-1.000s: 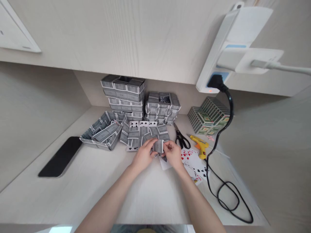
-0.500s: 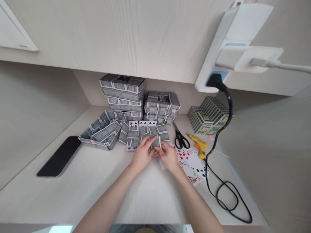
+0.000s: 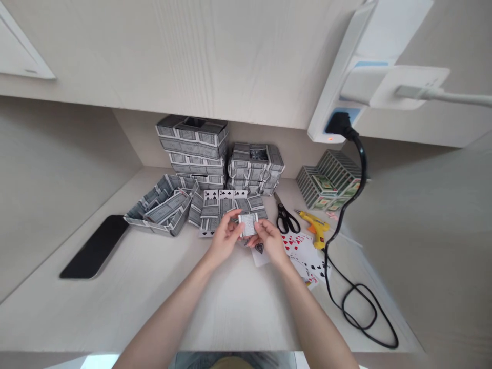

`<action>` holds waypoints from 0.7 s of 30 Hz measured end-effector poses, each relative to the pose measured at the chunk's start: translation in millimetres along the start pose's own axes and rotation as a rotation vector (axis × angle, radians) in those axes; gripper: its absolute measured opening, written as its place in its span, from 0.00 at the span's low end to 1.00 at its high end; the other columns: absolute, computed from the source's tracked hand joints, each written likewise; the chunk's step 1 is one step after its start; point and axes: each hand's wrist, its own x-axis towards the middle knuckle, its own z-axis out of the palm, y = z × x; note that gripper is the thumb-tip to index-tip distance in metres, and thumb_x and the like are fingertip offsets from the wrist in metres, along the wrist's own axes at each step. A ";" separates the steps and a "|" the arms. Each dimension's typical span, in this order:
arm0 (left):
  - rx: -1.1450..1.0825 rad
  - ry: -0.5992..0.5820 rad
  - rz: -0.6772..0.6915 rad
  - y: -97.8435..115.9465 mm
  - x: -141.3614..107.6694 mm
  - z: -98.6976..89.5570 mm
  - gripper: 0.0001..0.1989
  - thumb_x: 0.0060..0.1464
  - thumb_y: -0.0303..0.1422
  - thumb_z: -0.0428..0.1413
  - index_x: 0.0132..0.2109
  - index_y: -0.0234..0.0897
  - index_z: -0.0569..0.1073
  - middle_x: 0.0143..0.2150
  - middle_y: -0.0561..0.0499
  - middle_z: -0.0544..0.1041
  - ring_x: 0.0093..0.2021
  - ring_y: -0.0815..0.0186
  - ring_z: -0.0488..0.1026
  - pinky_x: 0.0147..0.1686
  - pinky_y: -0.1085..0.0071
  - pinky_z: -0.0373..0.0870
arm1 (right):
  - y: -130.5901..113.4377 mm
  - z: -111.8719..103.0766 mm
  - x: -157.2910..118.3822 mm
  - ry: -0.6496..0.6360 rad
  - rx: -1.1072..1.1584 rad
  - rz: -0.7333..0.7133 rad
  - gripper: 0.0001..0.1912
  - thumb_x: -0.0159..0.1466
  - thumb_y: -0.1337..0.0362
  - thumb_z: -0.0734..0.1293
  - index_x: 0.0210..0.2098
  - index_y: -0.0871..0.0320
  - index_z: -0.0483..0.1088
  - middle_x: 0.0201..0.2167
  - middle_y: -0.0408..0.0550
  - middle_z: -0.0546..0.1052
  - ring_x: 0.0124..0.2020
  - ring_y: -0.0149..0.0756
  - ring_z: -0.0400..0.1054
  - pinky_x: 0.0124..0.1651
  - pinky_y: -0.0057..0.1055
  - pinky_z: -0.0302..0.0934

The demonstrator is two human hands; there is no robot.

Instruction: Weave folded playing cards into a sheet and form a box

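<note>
Between my two hands is a folded playing card (image 3: 249,224) with a grey patterned back, lifted a little above the desk. My left hand (image 3: 226,236) pinches its left edge with thumb and fingers. The right edge is gripped by my right hand (image 3: 269,238). Just beyond lies a patchwork of joined playing cards (image 3: 227,206), some showing black pips along the far row. Loose playing cards (image 3: 300,246), faces up, spread beside and partly under my right hand.
Behind stand stacked card-covered boxes (image 3: 192,137) and a shorter stack (image 3: 255,166). An open card tray (image 3: 169,233), a black phone (image 3: 94,248), scissors (image 3: 286,219), a yellow glue gun (image 3: 317,228) and green-grey card boxes (image 3: 330,177) surround the work. A black cord (image 3: 363,169) hangs at right.
The folded card has come up and turned so its patterned back faces me, held at both edges. My hands have shifted slightly, uncovering a black spade card below.
</note>
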 end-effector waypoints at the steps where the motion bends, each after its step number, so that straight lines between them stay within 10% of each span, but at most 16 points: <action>1: -0.006 0.024 -0.043 -1.7 0.5 1.1 0.18 0.51 0.43 0.51 0.45 0.37 0.65 0.31 0.53 0.70 0.25 0.72 0.66 0.24 0.75 0.65 | 0.4 1.5 -1.1 -0.037 -0.013 -0.002 0.17 0.55 0.50 0.63 0.34 0.57 0.61 0.19 0.40 0.72 0.16 0.30 0.67 0.21 0.25 0.62; 5: 0.052 0.064 -0.110 -6.3 1.1 2.6 0.19 0.53 0.48 0.45 0.28 0.36 0.63 0.15 0.59 0.60 0.15 0.74 0.58 0.16 0.77 0.56 | 4.4 8.8 -6.3 -0.186 -0.069 -0.002 0.19 0.57 0.52 0.62 0.41 0.54 0.54 0.20 0.36 0.72 0.15 0.29 0.67 0.21 0.25 0.62; 14: 0.086 0.087 -0.102 2.0 -1.2 2.2 0.20 0.54 0.46 0.45 0.25 0.35 0.63 0.14 0.58 0.61 0.16 0.74 0.59 0.18 0.78 0.56 | -0.1 10.4 -11.0 -0.260 -0.112 -0.049 0.14 0.58 0.52 0.61 0.36 0.53 0.54 0.16 0.34 0.70 0.14 0.28 0.64 0.21 0.24 0.59; 21: 0.316 0.182 -0.035 -3.8 -2.5 6.8 0.22 0.53 0.45 0.47 0.19 0.35 0.58 0.13 0.59 0.56 0.16 0.75 0.55 0.17 0.77 0.51 | 9.9 16.3 -11.0 0.119 -0.411 -0.109 0.17 0.61 0.48 0.54 0.28 0.55 0.59 0.10 0.33 0.58 0.10 0.27 0.55 0.15 0.23 0.49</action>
